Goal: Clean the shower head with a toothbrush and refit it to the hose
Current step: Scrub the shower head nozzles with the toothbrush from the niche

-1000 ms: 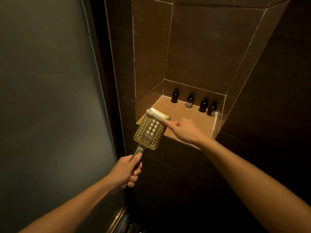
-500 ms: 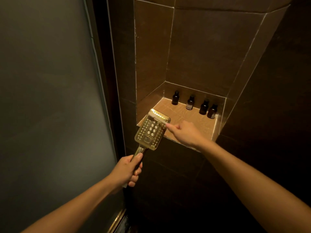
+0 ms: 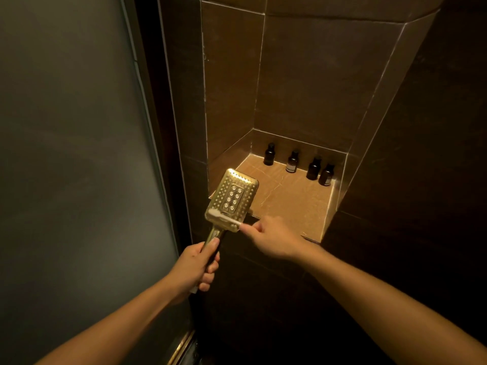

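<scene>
Two hands are working just in front of the tiled niche [image 3: 295, 206]. The left hand [image 3: 196, 267] is gripping the shower head [image 3: 233, 196] by its handle, holding it upright at the niche's front left corner. The right hand [image 3: 274, 239] is pinching the toothbrush [image 3: 224, 217], laying it across the head's lower face.

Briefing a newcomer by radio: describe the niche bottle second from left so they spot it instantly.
Find the lit niche in the dark tiled wall. Four dark bottles line its back; yours is the second bottle from the left. Its pale label is the brightest of the row.
</scene>
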